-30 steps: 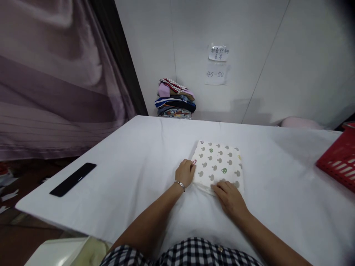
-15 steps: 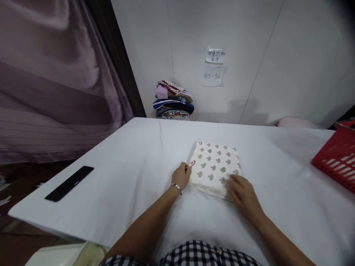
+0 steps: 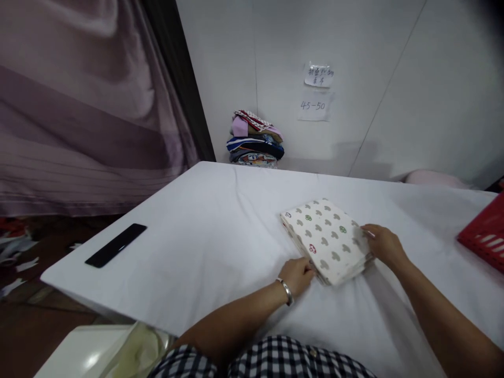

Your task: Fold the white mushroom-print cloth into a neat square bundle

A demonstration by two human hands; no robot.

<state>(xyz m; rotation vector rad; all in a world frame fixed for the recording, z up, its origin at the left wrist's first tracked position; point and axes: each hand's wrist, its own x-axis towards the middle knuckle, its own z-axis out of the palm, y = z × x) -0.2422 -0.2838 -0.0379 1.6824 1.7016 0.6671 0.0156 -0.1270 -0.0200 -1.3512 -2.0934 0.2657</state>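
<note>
A folded white cloth with grey and green mushroom prints lies on the white table, turned at an angle. My left hand pinches its near corner, with a bracelet on the wrist. My right hand grips the cloth's right edge, fingers curled against it.
A black flat bar lies near the table's left edge. A stack of folded clothes stands at the back by the wall. A red basket sits at the far right. A purple curtain hangs on the left. Paper labels are stuck on the wall.
The folded cloth has been turned clockwise on the table. My right hand moved from its near edge to its right side, and my left hand shifted down to the near corner.
</note>
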